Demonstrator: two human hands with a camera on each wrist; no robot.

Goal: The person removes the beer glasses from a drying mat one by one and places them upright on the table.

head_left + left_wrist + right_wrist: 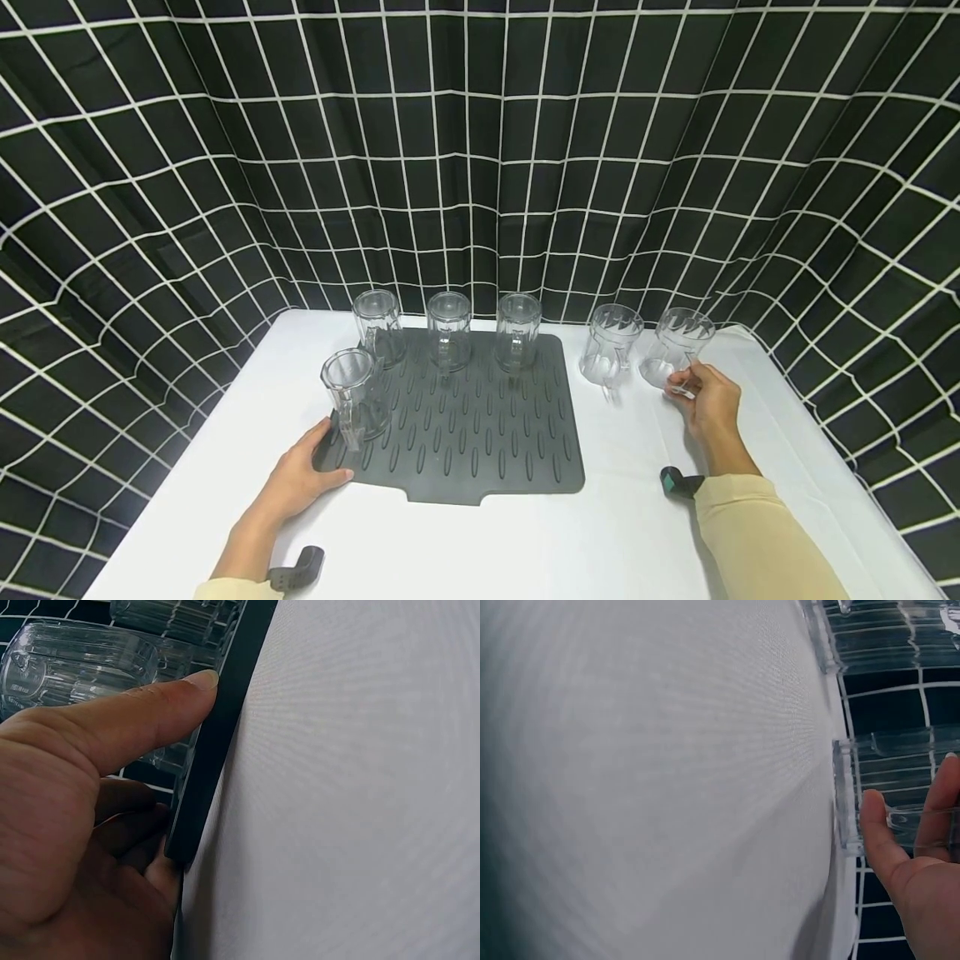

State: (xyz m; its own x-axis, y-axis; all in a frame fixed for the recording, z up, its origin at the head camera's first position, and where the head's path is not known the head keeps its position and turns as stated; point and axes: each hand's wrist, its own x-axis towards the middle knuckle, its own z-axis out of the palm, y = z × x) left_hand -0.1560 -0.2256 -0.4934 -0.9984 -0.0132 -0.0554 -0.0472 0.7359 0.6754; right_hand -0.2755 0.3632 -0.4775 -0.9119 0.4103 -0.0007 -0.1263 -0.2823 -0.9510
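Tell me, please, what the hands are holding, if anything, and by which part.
The right hand holds the rightmost clear mug by its handle; the left hand rests against the dark mat at its near left corner.

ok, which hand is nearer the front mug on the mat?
Left. The left hand is at the near-left corner of the mat, left and in front of the front mug; the right hand is beyond the mat, at the rightmost mug.
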